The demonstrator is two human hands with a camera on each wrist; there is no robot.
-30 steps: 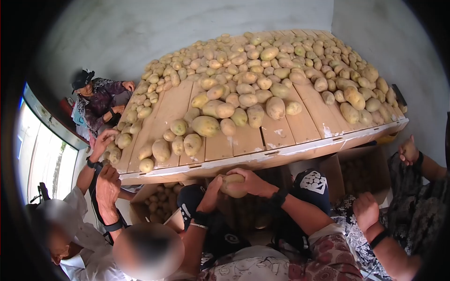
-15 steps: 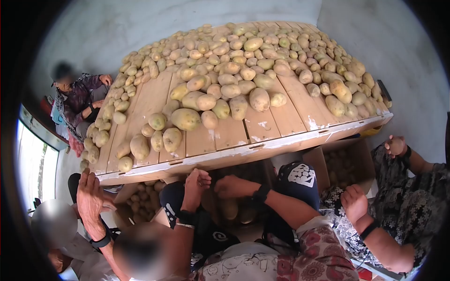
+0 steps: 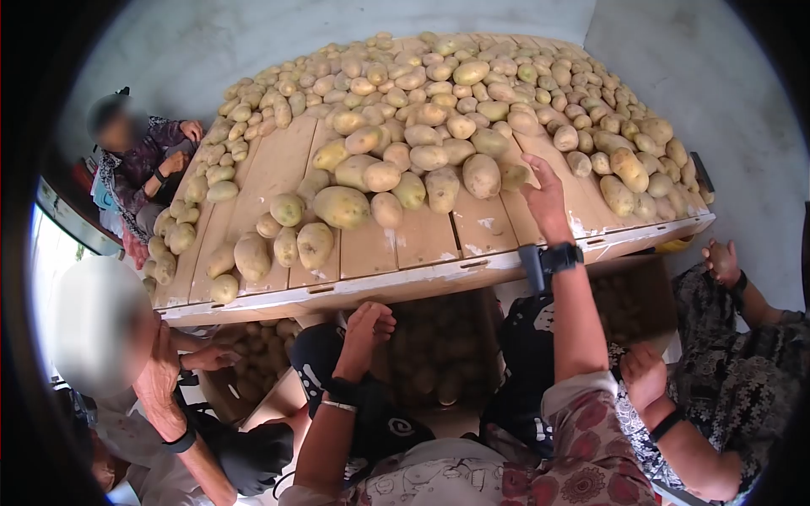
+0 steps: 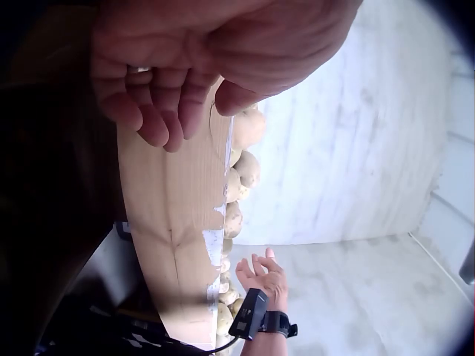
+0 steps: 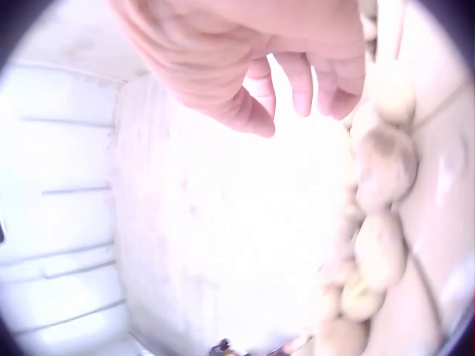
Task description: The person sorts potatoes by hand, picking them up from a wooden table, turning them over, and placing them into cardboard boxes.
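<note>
My right hand (image 3: 547,196) reaches over the table's front edge, fingers apart and beside a potato (image 3: 514,176) at the front of the pile. Nothing shows between its bent fingers in the right wrist view, where a larger potato (image 5: 386,167) lies below the hand (image 5: 252,55). In front of the table edge my left hand (image 3: 366,335) hangs with loosely bent fingers, holding nothing; the left wrist view shows its palm side (image 4: 223,48) close by the table's wooden side (image 4: 167,200). Under the edge, between my knees, a shadowed box holds potatoes (image 3: 430,350).
Many potatoes (image 3: 405,84) cover the plank table (image 3: 274,169). Boxes of potatoes stand under it at left (image 3: 291,388) and right (image 3: 662,295). One person (image 3: 139,169) sits at the far left; others sit close on both sides, including a hand (image 3: 643,375) near my right arm.
A second ago both my hands held a potato; half a second ago they were apart, the right over the box. Now the right has moved up over the table, while the left stays by the edge.
</note>
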